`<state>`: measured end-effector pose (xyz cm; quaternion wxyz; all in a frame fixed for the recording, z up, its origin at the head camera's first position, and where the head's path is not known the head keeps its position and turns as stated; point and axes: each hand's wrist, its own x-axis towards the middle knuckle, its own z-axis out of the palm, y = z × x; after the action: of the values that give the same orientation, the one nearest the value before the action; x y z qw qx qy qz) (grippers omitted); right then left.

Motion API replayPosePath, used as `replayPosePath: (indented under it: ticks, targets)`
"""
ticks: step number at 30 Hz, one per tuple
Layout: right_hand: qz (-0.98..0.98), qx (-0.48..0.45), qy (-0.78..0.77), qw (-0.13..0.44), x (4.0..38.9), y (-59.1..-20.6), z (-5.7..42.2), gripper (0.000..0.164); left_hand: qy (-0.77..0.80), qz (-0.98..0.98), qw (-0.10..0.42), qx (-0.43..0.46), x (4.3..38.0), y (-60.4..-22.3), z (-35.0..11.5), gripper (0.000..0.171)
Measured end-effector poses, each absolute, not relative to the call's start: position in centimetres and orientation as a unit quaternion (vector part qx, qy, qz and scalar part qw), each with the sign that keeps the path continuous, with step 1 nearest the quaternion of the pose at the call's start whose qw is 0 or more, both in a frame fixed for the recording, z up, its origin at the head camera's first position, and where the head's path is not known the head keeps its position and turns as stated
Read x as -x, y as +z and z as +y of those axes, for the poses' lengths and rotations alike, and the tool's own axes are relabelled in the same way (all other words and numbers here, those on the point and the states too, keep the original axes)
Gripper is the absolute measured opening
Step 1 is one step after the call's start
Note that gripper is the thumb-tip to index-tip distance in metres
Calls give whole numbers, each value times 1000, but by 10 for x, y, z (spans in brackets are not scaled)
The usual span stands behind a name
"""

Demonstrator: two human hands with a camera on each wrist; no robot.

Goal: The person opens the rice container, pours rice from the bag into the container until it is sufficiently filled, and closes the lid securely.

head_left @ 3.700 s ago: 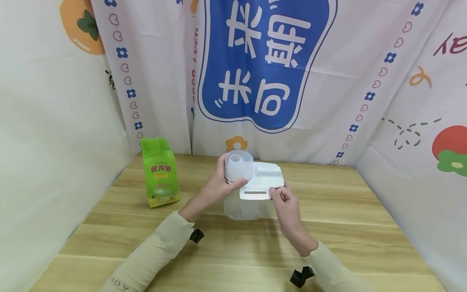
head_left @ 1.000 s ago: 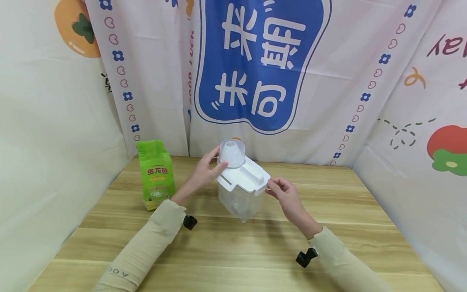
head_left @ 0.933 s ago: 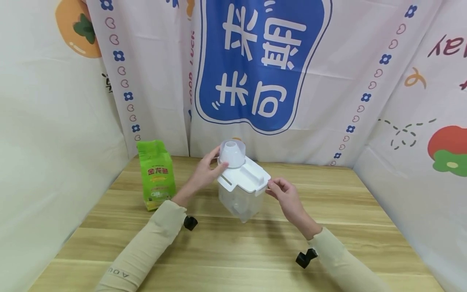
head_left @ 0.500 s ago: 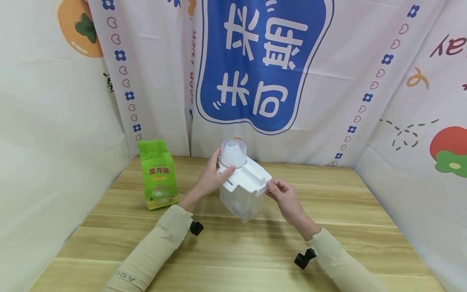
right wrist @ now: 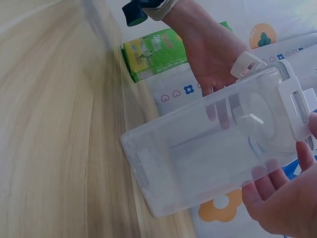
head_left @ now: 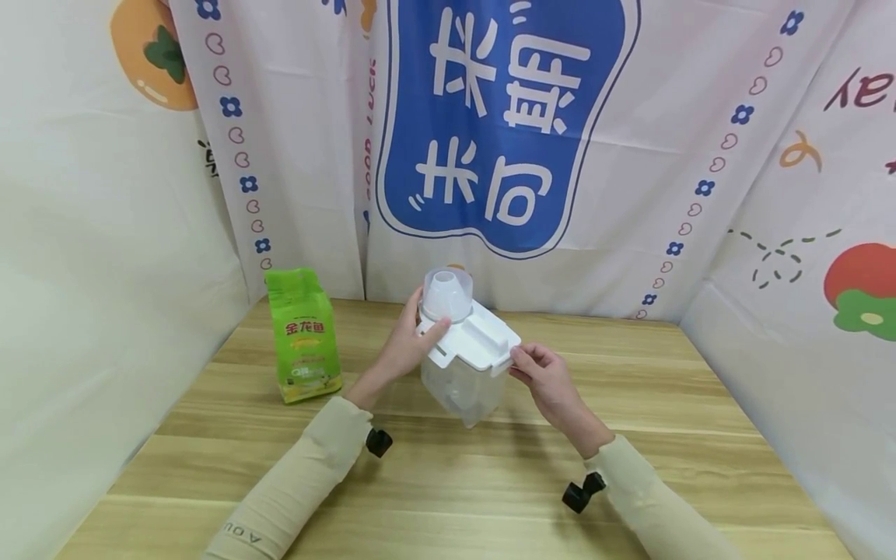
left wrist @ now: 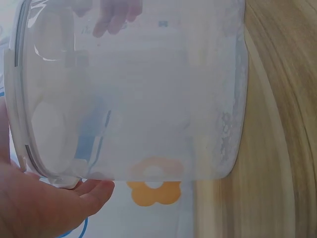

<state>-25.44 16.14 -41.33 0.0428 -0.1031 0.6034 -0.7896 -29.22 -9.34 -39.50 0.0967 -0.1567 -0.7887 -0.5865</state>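
Observation:
A clear plastic storage container [head_left: 462, 389] stands on the wooden table, turned with one corner toward me. Its white lid [head_left: 470, 342] carries a translucent cup-like cap [head_left: 448, 297] over a spout. My left hand [head_left: 399, 346] grips the lid's left side, thumb on top beside a slotted latch [head_left: 438, 355] that sticks outward. At the lid's right corner, my right hand [head_left: 551, 383] pinches another latch [right wrist: 295, 106], which lies down against the container wall. In the right wrist view several of its fingers [right wrist: 270, 186] rest along the wall. The container looks see-through, with hands visible behind it.
A green printed bag [head_left: 306, 342] stands upright at the table's left. Wood-grain table [head_left: 448, 490] spreads in front of the container. A printed curtain [head_left: 588, 272] hangs close behind, and white cloth walls rise on both sides.
Since the earliest frame the container has turned, bringing the slotted latch from the front to the left and the right hand to another lid corner. Over the last half second almost nothing has moved.

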Motion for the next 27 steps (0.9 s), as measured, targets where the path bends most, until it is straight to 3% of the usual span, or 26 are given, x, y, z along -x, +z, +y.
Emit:
replayPosePath:
  ticks: [6, 13, 20, 27]
  targets:
    - [610, 104, -784, 47, 254, -415, 160, 20, -601, -780, 91, 150, 291, -398, -92, 81]
    - [612, 111, -782, 51, 255, -414, 160, 19, -603, -778, 78, 158, 264, -368, -90, 77]
    - [611, 115, -781, 61, 257, -415, 161, 18, -606, -776, 73, 157, 264, -369, -90, 77]
    - [610, 113, -781, 65, 258, -414, 161, 18, -611, -774, 77, 147, 288, -395, -92, 80]
